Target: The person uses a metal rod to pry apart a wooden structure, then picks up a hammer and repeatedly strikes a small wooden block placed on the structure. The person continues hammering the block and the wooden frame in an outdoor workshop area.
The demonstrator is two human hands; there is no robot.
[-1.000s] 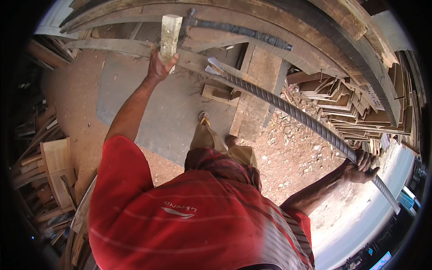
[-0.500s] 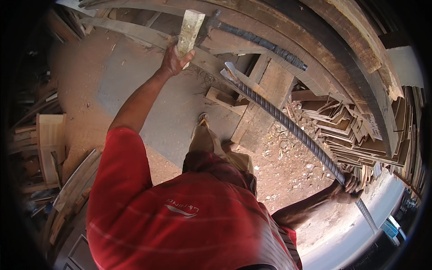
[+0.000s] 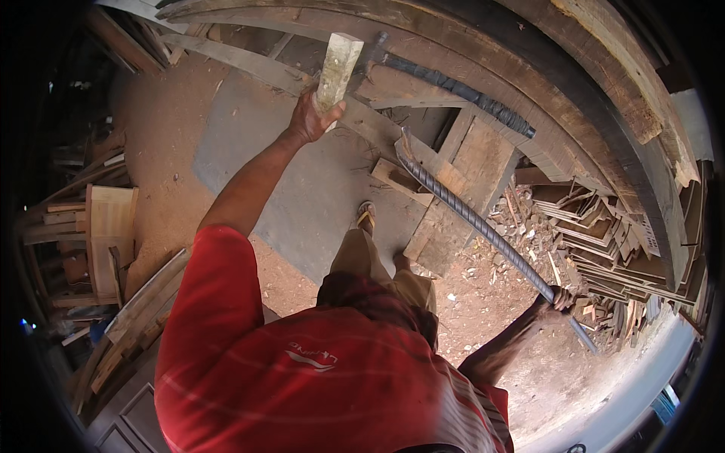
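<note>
My left hand [image 3: 314,117] is closed round a short, pale, squared wood block [image 3: 339,66], held out at the far side with its upper end sticking up past the fingers. My right hand [image 3: 560,300], at the right, grips a long ribbed steel pry bar [image 3: 476,219] near its lower end. The bar slants up to the left, and its bent, flattened tip hangs over the planks. A hammer [image 3: 461,89] with a dark wrapped handle rests on a weathered beam beyond the wood block, touched by neither hand.
Large curved-looking timbers [image 3: 521,68] span the far right. Beneath them, cut boards [image 3: 596,241] are stacked beside rubble on the dirt [image 3: 483,294]. A wide plank [image 3: 461,189] lies by my feet. More wood pieces [image 3: 113,226] lean at the left, near a panelled door [image 3: 128,423].
The view has shifted, moving the scene right and down. My right hand has come inward with the pry bar, whose tip has turned from showing its fork to edge-on. My left hand keeps its block.
</note>
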